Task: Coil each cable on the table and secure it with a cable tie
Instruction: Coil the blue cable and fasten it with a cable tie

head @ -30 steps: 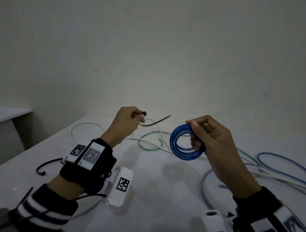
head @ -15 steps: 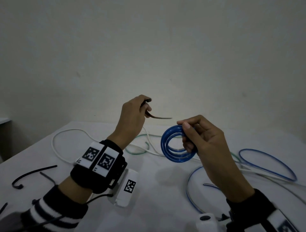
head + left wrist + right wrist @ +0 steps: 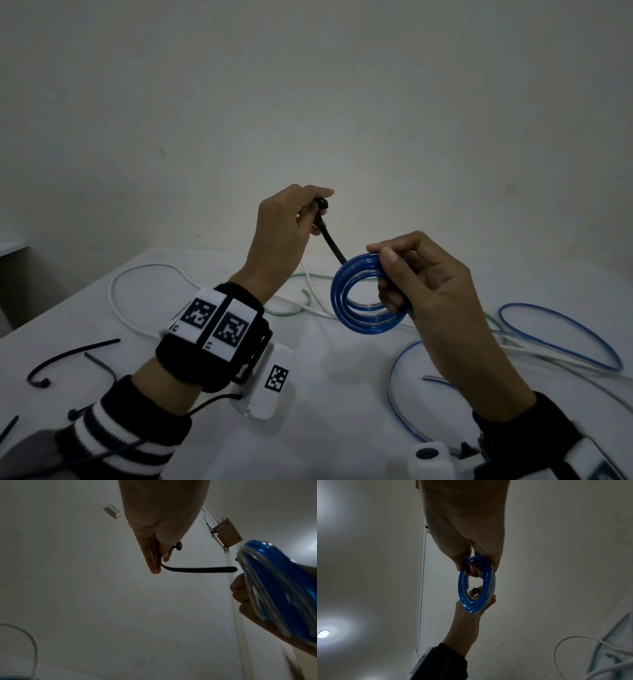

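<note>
My right hand (image 3: 407, 274) holds a small coil of blue cable (image 3: 356, 301) upright above the white table (image 3: 308, 394), thumb on top and fingers through the ring. My left hand (image 3: 308, 212) pinches a black cable tie (image 3: 330, 241) near its head; the strap slants down to the right and its tip reaches the coil's upper left rim. In the left wrist view the cable tie (image 3: 197, 569) points at the blue coil (image 3: 281, 588). In the right wrist view the blue coil (image 3: 476, 584) hangs from my right fingers (image 3: 471, 568).
Loose cables lie on the table: a white one (image 3: 137, 274) at left, a green one (image 3: 294, 308) behind, another blue loop (image 3: 561, 335) at right. Spare black cable ties (image 3: 68, 356) lie near the left edge. A wall stands behind the table.
My left hand rose and turned the cable tie so its tip now points down at the blue coil. The right hand kept the coil almost in place.
</note>
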